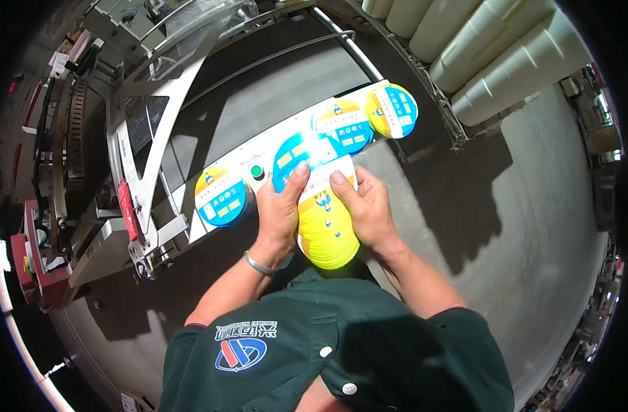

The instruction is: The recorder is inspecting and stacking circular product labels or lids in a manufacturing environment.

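Note:
In front of my chest, a fanned stack of round printed cards [329, 240] in yellow and white is between my hands. My left hand [278, 214] closes round its left side, thumb on top. From the right, my right hand [372, 211] grips it with the thumb pressed on the upper face. Just beyond the stack, a blue part of a round card [291, 156] shows under glare; whether it belongs to the held stack I cannot tell. Fingers beneath are hidden.
Along the machine's white ledge stand a left pile of round cards [221, 199], a right pile [341, 123] and a far-right pile [392, 111]. A green button [257, 172] sits between them. A red handle [128, 209] is on the white frame [164, 141]. Large pale rolls [506, 62] stand behind, right.

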Demonstrator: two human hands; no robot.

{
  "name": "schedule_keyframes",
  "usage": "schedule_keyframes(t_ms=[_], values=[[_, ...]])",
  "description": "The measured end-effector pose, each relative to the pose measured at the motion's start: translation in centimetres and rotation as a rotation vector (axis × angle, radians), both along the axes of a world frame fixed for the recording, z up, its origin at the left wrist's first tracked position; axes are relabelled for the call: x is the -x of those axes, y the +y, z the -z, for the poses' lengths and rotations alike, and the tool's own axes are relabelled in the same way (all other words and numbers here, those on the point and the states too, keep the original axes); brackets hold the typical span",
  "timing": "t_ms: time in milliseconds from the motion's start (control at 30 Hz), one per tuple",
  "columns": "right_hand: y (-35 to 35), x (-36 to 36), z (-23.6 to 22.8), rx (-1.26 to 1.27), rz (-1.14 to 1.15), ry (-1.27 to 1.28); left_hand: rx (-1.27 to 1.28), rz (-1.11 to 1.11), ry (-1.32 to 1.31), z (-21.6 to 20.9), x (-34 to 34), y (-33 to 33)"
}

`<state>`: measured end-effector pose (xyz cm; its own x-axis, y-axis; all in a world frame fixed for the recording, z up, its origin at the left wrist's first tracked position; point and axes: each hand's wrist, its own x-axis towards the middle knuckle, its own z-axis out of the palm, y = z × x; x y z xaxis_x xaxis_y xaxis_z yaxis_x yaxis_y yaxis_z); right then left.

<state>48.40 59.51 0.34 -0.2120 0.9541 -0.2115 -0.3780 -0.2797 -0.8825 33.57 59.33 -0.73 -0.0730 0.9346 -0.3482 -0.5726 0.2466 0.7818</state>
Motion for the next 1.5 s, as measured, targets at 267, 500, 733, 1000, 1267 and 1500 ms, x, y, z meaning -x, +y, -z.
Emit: schedule_keyframes(t_ms=[267,500,733,1000,1267,1500], values=[[4.7,-3.3,5.2,0.093,-0.171,0.157,0.072,-0.041,0.057,1.1,-3.1,2.4],[5.6,-4.7,5.2,0.426,-0.085,0.582,-0.013,-0.165,-0.039,0.9,-8.0,4.0],[7.7,-8.6,2.4,0.042,-0.127,0.226,-0.061,-0.187,0.086,-0.2,-10.1,4.2],[7.9,-10.1,4.5,0.205,-0.145,0.295,0.108,-0.032,0.034,0.8,-10.4,5.3],[6.9,-9.0,6.5,0.406,0.049,0.375,0.073,-0.013,0.022,2.5,-11.0,6.3],[7.2,-10.0,4.7,0.264,0.042,0.363,-0.030,-0.063,0.030,1.7,-12.7,6.0]])
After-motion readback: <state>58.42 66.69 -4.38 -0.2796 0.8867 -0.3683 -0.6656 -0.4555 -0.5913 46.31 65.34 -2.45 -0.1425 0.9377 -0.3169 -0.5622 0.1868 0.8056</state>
